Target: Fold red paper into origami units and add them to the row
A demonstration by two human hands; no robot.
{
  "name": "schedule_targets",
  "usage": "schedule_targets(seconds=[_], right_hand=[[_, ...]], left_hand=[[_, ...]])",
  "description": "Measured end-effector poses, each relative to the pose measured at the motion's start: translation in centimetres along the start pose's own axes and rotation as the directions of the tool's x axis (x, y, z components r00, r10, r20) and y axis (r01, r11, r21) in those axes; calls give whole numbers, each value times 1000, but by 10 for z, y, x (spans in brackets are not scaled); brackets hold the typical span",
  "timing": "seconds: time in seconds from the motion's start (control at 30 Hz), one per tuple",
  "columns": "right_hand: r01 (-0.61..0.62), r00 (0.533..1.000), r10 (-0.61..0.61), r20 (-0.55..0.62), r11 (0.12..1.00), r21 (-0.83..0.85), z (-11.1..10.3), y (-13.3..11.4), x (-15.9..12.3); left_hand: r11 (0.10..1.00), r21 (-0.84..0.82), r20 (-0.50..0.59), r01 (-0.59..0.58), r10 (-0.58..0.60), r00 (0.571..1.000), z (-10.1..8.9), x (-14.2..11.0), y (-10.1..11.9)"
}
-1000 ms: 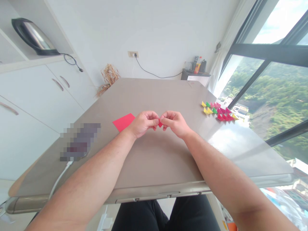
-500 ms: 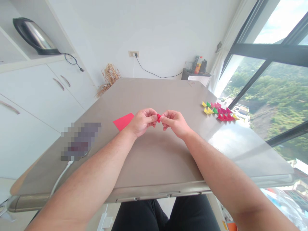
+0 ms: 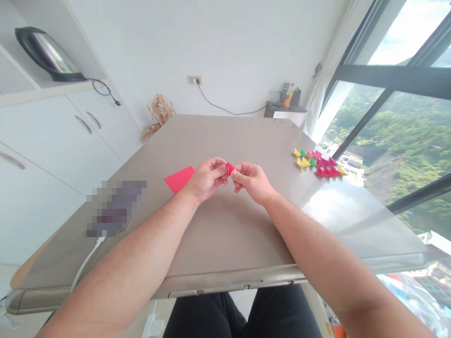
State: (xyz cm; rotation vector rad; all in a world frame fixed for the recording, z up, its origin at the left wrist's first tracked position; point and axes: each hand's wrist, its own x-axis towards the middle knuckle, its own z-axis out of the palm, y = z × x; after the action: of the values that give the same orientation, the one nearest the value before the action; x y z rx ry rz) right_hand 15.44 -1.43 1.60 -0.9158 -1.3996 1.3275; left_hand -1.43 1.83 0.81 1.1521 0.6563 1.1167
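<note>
Between my hands, above the middle of the table, is a small folded red paper [image 3: 230, 168] with a pointed shape. My left hand [image 3: 212, 176] pinches its left side between thumb and fingers. From the other side my right hand [image 3: 251, 179] pinches its right edge. Fingertips hide part of the folds. Behind my left wrist lies a flat red paper sheet [image 3: 178, 179], partly covered by the hand. Several small folded paper boats [image 3: 326, 167] in yellow, green, pink and red stand in rows at the table's right side.
A blurred-out dark object [image 3: 118, 209] with a white cable [image 3: 86, 260] lies on the table [image 3: 225, 234] at left. A kettle [image 3: 52, 54] stands on the shelf. Bottles [image 3: 289, 96] stand on a small cabinet beyond the table, and a window borders the right side.
The folded red paper has risen slightly, shifted a little left and turned, so more of its pointed shape shows. Both hands keep their pinch on it. The flat sheet and boats stay put.
</note>
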Motion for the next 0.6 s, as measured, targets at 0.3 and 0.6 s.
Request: schedule_targets(seconds=[0.3, 0.6], right_hand=[[-30, 998, 25, 57, 995, 96, -2, 2, 4], [-75, 994, 74, -82, 997, -11, -10, 5, 5]], left_hand=[[1000, -9, 45, -18, 18, 999, 5, -3, -1], [928, 349, -20, -130, 146, 989, -3, 0, -4]])
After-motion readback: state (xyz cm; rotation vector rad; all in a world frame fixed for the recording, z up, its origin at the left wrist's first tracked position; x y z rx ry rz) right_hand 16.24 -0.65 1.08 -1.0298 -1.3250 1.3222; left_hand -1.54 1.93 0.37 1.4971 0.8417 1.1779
